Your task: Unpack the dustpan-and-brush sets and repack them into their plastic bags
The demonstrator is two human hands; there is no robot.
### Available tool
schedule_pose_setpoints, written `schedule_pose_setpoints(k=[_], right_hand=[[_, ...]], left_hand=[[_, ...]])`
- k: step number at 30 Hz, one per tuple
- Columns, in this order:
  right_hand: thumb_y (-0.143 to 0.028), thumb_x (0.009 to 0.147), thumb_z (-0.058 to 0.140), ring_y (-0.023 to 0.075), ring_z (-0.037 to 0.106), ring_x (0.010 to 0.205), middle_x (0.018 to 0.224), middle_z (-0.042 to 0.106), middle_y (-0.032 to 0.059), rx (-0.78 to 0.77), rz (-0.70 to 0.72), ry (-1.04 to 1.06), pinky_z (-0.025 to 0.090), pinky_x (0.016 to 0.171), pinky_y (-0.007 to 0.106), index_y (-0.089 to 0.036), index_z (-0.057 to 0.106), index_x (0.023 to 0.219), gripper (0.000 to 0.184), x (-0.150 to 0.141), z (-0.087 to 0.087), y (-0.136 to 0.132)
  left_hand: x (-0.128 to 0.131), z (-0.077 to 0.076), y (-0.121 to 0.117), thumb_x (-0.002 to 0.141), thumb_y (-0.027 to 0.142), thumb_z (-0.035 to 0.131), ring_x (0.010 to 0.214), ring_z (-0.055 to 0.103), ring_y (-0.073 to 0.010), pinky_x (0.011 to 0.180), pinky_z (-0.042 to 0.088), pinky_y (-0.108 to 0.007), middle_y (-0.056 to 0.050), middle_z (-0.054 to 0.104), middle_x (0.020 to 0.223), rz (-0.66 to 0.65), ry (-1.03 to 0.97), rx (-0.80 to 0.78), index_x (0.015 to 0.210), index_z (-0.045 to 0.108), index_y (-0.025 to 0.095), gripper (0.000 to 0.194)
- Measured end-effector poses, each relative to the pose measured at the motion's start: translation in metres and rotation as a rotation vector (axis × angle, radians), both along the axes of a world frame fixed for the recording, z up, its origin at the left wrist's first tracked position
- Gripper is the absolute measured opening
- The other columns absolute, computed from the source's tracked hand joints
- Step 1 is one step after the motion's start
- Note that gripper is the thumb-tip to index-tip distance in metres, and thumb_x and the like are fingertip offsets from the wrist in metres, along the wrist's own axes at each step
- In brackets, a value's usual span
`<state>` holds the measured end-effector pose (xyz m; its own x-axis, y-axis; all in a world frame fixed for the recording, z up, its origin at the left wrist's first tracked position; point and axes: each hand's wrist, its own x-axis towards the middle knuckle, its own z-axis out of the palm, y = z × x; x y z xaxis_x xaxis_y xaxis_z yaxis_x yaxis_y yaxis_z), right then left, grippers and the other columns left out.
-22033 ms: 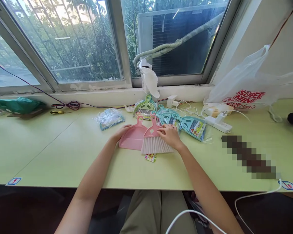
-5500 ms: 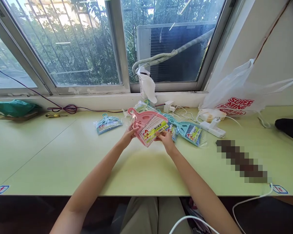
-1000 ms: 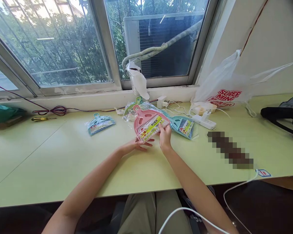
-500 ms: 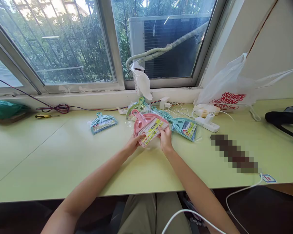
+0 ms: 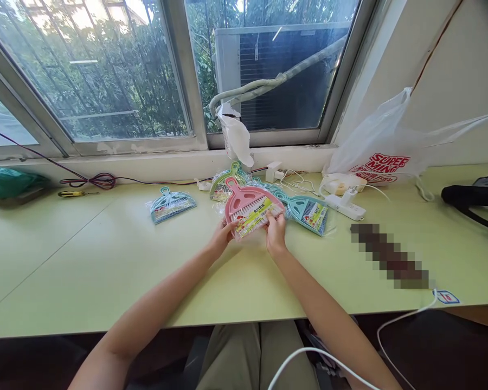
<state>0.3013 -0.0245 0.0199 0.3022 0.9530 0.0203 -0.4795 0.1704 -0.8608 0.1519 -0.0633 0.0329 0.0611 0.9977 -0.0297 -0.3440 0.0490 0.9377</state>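
A pink dustpan and brush set (image 5: pixel 250 203) in clear wrapping, with a yellow-green label, is held above the table. My left hand (image 5: pixel 222 238) grips its lower left corner, thumb on the front. At its right edge my right hand (image 5: pixel 275 230) is closed on it, thumb across the label's end. Behind it lie a green wrapped dustpan set (image 5: pixel 231 176) and teal wrapped dustpan sets (image 5: pixel 309 210), partly covered by the pink one. Off to the left, a light blue wrapped dustpan set (image 5: pixel 171 205) rests by itself on the table.
A white power strip (image 5: pixel 345 206) with cables and a white plastic bag (image 5: pixel 378 146) stand at the back right. A screwdriver (image 5: pixel 74 193), coiled cable (image 5: pixel 102 181) and green bag (image 5: pixel 12 183) lie back left. A black object (image 5: pixel 474 200) sits far right on the green table (image 5: pixel 106 271).
The pink dustpan set has tilted and shifted slightly right and up in my hands, its handle now more to the right. Both hands keep their hold.
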Motion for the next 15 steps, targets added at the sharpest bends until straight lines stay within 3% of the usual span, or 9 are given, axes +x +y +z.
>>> schedule_pose_setpoints(k=[9,15], right_hand=[[-0.036,0.068,0.057,0.0231,0.064,0.101,0.118,0.063,0.0077,-0.058,0.059,0.034,0.057,0.077,0.039,-0.023,0.051,0.11,0.044,-0.0006,0.0007,0.0034],[-0.037,0.071,0.056,0.0212,0.063,0.105,0.121,0.063,0.0041,-0.045,0.101,0.034,0.058,0.079,0.036,-0.026,0.05,0.115,0.045,-0.0016,0.007,-0.0027]], left_hand=[[0.0038,-0.0035,-0.0031,0.068,0.034,0.076,0.101,0.066,-0.0259,0.079,0.055,-0.033,-0.008,0.07,0.112,0.058,0.015,0.019,0.112,0.059,0.018,0.049],[0.0011,-0.0065,0.0006,0.066,0.033,0.076,0.091,0.067,-0.0209,0.072,0.054,-0.028,-0.006,0.071,0.107,0.083,0.003,0.018,0.113,0.057,0.018,0.052]])
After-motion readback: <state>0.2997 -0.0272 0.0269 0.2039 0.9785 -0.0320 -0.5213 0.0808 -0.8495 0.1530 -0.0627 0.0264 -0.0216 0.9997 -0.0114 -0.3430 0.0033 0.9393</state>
